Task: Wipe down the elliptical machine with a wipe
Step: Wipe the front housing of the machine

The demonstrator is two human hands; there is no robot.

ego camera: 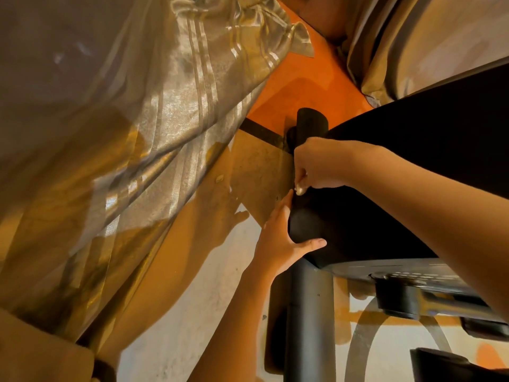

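Observation:
The elliptical machine fills the right side: a matte black housing, a black upright post under it and a dark round-ended tube beyond it. My left hand cups the housing's rounded near corner, fingers along its side and thumb stretched across its lower face. My right hand reaches in from the right and rests on top of the same corner, fingers curled down and pinching at the edge. Something small and pale shows at its fingertips; I cannot tell whether it is a wipe. No wipe is plainly visible.
A shiny gold curtain hangs close on the left. The floor below is orange farther off and pale nearer. More black machine parts and a curved grey frame sit at the lower right.

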